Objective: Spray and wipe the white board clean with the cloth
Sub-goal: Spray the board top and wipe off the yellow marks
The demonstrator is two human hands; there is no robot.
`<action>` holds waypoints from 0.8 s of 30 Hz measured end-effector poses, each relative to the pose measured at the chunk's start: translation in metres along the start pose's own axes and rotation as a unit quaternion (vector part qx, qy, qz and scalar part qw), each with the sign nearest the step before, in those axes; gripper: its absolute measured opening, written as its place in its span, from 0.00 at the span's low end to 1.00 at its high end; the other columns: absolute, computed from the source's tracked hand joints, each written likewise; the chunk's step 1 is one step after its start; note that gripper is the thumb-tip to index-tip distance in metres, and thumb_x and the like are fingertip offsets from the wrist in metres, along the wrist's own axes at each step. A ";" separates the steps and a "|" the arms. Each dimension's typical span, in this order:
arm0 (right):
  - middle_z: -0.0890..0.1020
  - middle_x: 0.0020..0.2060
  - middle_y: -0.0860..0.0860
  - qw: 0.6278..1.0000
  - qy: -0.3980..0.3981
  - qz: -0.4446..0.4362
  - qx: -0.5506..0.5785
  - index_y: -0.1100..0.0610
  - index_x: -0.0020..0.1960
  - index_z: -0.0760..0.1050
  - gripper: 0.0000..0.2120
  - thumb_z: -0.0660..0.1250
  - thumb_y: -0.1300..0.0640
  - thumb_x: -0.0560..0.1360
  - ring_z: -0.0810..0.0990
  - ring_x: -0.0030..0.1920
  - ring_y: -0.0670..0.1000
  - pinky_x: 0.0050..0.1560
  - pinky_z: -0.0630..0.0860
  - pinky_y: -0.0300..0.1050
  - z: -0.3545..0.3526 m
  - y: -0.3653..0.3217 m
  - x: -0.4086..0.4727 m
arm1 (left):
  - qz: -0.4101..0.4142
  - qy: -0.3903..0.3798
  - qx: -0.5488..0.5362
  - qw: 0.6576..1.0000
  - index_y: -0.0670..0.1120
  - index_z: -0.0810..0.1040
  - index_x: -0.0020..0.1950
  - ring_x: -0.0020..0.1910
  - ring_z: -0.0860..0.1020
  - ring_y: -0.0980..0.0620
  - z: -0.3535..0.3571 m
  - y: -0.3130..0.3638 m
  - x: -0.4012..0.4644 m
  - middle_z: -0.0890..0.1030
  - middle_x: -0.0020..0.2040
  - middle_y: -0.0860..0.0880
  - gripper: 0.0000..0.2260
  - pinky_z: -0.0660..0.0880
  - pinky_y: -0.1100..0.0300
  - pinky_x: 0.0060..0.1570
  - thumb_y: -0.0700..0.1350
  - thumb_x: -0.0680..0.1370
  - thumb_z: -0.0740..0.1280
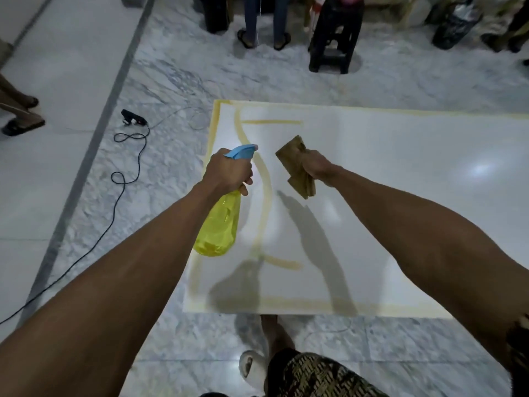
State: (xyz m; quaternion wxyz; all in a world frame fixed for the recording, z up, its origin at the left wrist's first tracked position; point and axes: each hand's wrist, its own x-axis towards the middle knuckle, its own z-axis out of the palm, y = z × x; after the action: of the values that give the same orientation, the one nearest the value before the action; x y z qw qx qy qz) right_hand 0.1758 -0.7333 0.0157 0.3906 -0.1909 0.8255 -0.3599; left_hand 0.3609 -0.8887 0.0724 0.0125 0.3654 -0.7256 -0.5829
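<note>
A large white board lies flat on the marble floor, marked with yellowish streaks along its edges and in curved lines at its left part. My left hand grips the neck of a yellow spray bottle with a blue trigger head, held above the board's left side, nozzle pointing away from me. My right hand holds a folded brown cloth in the air over the board, just right of the bottle. Shadows of both arms fall on the board.
A black cable with a plug block snakes across the floor left of the board. A black plastic stool and a standing person's feet are beyond the far edge. Another person's sandalled feet are at the left. My own foot is at the board's near edge.
</note>
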 end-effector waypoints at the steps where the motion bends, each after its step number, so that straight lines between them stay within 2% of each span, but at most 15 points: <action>1: 0.79 0.53 0.55 0.999 0.029 -0.011 -0.032 0.61 0.60 0.74 0.21 0.55 0.44 0.81 0.78 0.51 0.54 0.52 0.74 0.48 -0.005 -0.004 0.022 | -0.008 -0.004 -0.003 1.000 0.49 0.83 0.67 0.38 0.84 0.44 -0.001 0.000 0.016 0.82 0.43 0.41 0.18 0.79 0.58 0.26 0.38 0.81 0.62; 3: 0.78 0.46 0.55 0.990 0.090 -0.048 -0.094 0.57 0.53 0.73 0.16 0.57 0.45 0.80 0.77 0.45 0.56 0.41 0.69 0.45 -0.020 -0.017 0.073 | -0.028 -0.005 -0.014 1.000 0.49 0.83 0.63 0.38 0.84 0.44 -0.002 0.004 0.054 0.82 0.42 0.42 0.16 0.80 0.57 0.27 0.39 0.79 0.63; 4: 0.79 0.46 0.56 0.979 0.129 -0.072 -0.140 0.56 0.54 0.72 0.12 0.57 0.49 0.80 0.78 0.47 0.59 0.41 0.69 0.46 -0.028 -0.021 0.101 | -0.036 -0.002 -0.015 0.999 0.47 0.83 0.63 0.37 0.85 0.42 -0.002 0.006 0.073 0.82 0.41 0.42 0.16 0.82 0.54 0.29 0.41 0.76 0.64; 6: 0.79 0.55 0.58 0.938 0.201 -0.126 -0.254 0.55 0.62 0.71 0.12 0.55 0.54 0.81 0.77 0.56 0.61 0.55 0.70 0.51 -0.043 -0.023 0.157 | -0.049 -0.001 -0.014 0.999 0.45 0.81 0.67 0.39 0.87 0.37 -0.001 0.010 0.112 0.83 0.38 0.43 0.26 0.85 0.48 0.35 0.45 0.69 0.64; 7: 0.77 0.61 0.58 0.913 0.210 -0.146 -0.319 0.54 0.67 0.69 0.15 0.53 0.54 0.83 0.75 0.62 0.60 0.63 0.66 0.56 -0.048 -0.019 0.186 | -0.044 -0.003 -0.015 0.999 0.45 0.81 0.68 0.39 0.87 0.37 0.000 0.010 0.131 0.83 0.38 0.43 0.27 0.85 0.48 0.35 0.45 0.68 0.64; 8: 0.72 0.69 0.58 0.894 0.185 -0.144 -0.383 0.53 0.72 0.65 0.18 0.52 0.53 0.83 0.70 0.69 0.60 0.70 0.60 0.59 -0.050 -0.014 0.212 | -0.031 -0.006 -0.018 0.999 0.47 0.82 0.67 0.38 0.86 0.40 0.003 0.010 0.147 0.82 0.39 0.42 0.26 0.83 0.50 0.32 0.44 0.69 0.64; 10: 0.53 0.79 0.57 0.866 0.084 -0.095 -0.484 0.50 0.80 0.50 0.26 0.51 0.50 0.83 0.53 0.78 0.60 0.75 0.48 0.63 -0.045 0.006 0.252 | -0.018 -0.003 -0.029 0.999 0.47 0.82 0.67 0.36 0.85 0.45 0.009 0.008 0.175 0.81 0.41 0.41 0.24 0.80 0.55 0.28 0.42 0.71 0.65; 12: 0.43 0.80 0.55 0.867 0.043 -0.055 -0.494 0.44 0.80 0.42 0.30 0.50 0.44 0.83 0.42 0.79 0.61 0.76 0.40 0.63 -0.032 0.035 0.275 | -0.013 -0.001 -0.031 0.999 0.47 0.82 0.68 0.36 0.85 0.46 0.014 0.003 0.197 0.81 0.42 0.41 0.23 0.80 0.56 0.28 0.41 0.72 0.65; 15: 0.44 0.80 0.55 0.878 0.092 -0.066 -0.466 0.42 0.80 0.45 0.30 0.50 0.40 0.81 0.41 0.79 0.62 0.76 0.39 0.63 -0.004 0.063 0.268 | -0.018 -0.008 -0.015 1.000 0.50 0.82 0.67 0.35 0.85 0.46 0.020 -0.008 0.207 0.82 0.40 0.41 0.23 0.80 0.55 0.29 0.39 0.74 0.64; 17: 0.46 0.80 0.54 0.878 0.098 -0.063 -0.465 0.43 0.80 0.47 0.35 0.42 0.33 0.74 0.43 0.79 0.63 0.76 0.39 0.62 0.010 0.069 0.244 | -0.020 -0.013 0.000 1.000 0.53 0.83 0.64 0.36 0.85 0.46 0.024 -0.014 0.199 0.81 0.40 0.42 0.20 0.80 0.55 0.29 0.39 0.76 0.63; 19: 0.45 0.80 0.54 0.880 0.088 -0.052 -0.465 0.43 0.80 0.46 0.44 0.31 0.32 0.66 0.42 0.79 0.62 0.75 0.38 0.60 0.025 0.078 0.214 | -0.027 -0.013 0.005 1.000 0.54 0.83 0.64 0.35 0.84 0.47 0.027 -0.019 0.183 0.81 0.39 0.42 0.17 0.80 0.55 0.28 0.39 0.81 0.62; 20: 0.44 0.80 0.54 0.877 0.088 -0.049 -0.471 0.43 0.80 0.45 0.45 0.29 0.32 0.64 0.41 0.79 0.62 0.75 0.36 0.59 0.034 0.083 0.193 | -0.028 -0.015 0.008 0.999 0.54 0.83 0.63 0.35 0.83 0.47 0.028 -0.021 0.171 0.80 0.39 0.42 0.16 0.80 0.55 0.27 0.39 0.82 0.62; 22: 0.43 0.80 0.55 0.883 0.076 -0.050 -0.460 0.43 0.80 0.44 0.42 0.30 0.32 0.67 0.40 0.79 0.62 0.75 0.36 0.59 0.052 0.093 0.157 | -0.032 -0.019 0.012 0.999 0.55 0.83 0.61 0.34 0.82 0.48 0.029 -0.026 0.147 0.80 0.38 0.42 0.16 0.80 0.55 0.27 0.39 0.83 0.61; 24: 0.44 0.80 0.54 0.900 0.067 -0.053 -0.427 0.43 0.80 0.46 0.33 0.42 0.34 0.77 0.40 0.79 0.61 0.76 0.38 0.63 0.069 0.101 0.118 | -0.033 -0.032 0.014 0.999 0.56 0.83 0.60 0.35 0.82 0.47 0.029 -0.033 0.119 0.80 0.39 0.42 0.17 0.81 0.56 0.27 0.38 0.82 0.61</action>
State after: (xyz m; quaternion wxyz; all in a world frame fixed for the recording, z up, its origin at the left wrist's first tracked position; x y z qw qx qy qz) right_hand 0.1534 -0.7669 -0.1495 0.1961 -0.3584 0.9127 -0.0048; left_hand 0.2779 -0.9315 -0.0132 -0.0352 0.3707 -0.7211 -0.5843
